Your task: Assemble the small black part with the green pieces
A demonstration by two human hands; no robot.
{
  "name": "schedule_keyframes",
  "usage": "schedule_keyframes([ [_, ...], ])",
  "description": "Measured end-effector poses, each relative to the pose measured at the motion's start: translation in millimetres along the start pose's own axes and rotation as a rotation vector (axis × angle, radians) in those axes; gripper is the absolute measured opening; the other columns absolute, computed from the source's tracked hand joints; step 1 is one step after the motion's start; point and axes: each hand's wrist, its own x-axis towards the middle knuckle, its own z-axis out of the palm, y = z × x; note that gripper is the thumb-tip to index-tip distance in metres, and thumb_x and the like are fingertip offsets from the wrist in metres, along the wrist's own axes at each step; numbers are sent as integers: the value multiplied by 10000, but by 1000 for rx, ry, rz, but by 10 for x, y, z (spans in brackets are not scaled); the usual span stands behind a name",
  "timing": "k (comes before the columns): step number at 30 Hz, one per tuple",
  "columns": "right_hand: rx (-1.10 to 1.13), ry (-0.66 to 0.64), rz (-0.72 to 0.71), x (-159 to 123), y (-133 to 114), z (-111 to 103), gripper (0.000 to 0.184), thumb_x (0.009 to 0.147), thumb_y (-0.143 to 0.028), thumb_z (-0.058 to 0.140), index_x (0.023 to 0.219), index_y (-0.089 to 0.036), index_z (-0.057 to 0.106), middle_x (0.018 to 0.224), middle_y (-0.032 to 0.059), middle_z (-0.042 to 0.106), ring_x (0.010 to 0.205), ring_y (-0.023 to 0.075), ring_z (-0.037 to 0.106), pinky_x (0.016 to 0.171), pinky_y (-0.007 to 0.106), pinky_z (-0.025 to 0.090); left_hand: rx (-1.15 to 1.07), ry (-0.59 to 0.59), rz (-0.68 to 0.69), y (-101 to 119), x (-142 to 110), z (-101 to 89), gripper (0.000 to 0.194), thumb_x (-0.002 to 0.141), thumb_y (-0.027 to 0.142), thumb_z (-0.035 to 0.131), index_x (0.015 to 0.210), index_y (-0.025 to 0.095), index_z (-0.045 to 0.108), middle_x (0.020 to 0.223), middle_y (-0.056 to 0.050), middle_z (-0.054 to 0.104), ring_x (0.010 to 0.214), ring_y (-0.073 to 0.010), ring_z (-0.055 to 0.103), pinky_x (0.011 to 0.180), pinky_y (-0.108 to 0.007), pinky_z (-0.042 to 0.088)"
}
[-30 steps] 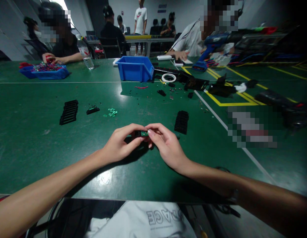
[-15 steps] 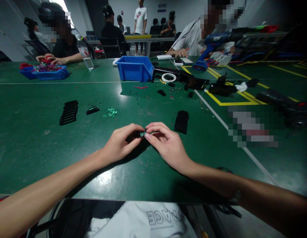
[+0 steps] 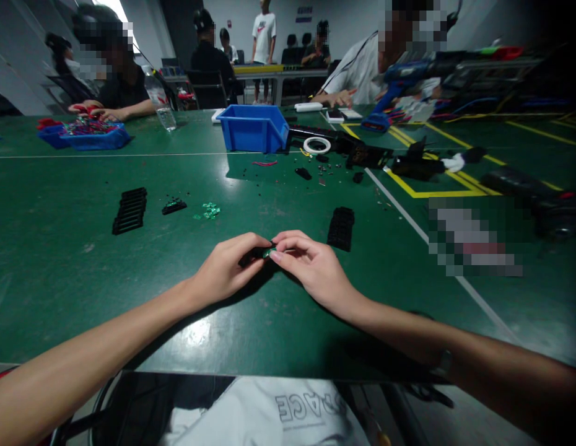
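My left hand (image 3: 230,266) is closed around a small black part (image 3: 253,254), mostly hidden by the fingers. At its right end a tiny green circuit board (image 3: 269,252) shows. My right hand (image 3: 318,267) pinches that board between thumb and fingertips, so the two hands nearly touch just above the table. Beyond my left hand lie a scatter of green circuit boards (image 3: 210,211) and a little heap of black parts (image 3: 174,205). Further left is a row of black pieces (image 3: 130,210). A second block of black pieces (image 3: 340,228) lies beyond my right hand.
A blue bin (image 3: 253,131) stands ahead on the green table (image 3: 144,310). Right of it are a white ring (image 3: 316,145) and loose small parts. A cordless drill (image 3: 385,96) and a water bottle (image 3: 161,102) stand further back. Co-workers sit across the table.
My right fingertips have shifted very slightly left against the green circuit board, which looks tilted differently. My left hand has hardly moved.
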Motion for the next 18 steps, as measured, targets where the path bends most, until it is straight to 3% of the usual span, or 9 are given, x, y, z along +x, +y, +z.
schedule_keyframes([
  [7, -7, -6, 17, 9, -30, -2, 152, 882, -342, 719, 827, -201, 718, 1106, 81, 628, 1046, 212, 616, 863, 342, 505, -19, -23, -44, 9, 19, -2, 178, 954, 204, 596, 1125, 165, 622, 983, -67, 707, 844, -148, 667, 727, -241, 499],
  [18, -14, 46, -9, 29, -8, -8, 127, 888, -320, 715, 836, -204, 719, 1085, 79, 650, 1048, 216, 621, 905, 362, 487, -246, 10, -259, -4, 46, 48, 185, 932, 299, 644, 1067, 174, 634, 887, -30, 709, 746, -140, 665, 647, -229, 501],
])
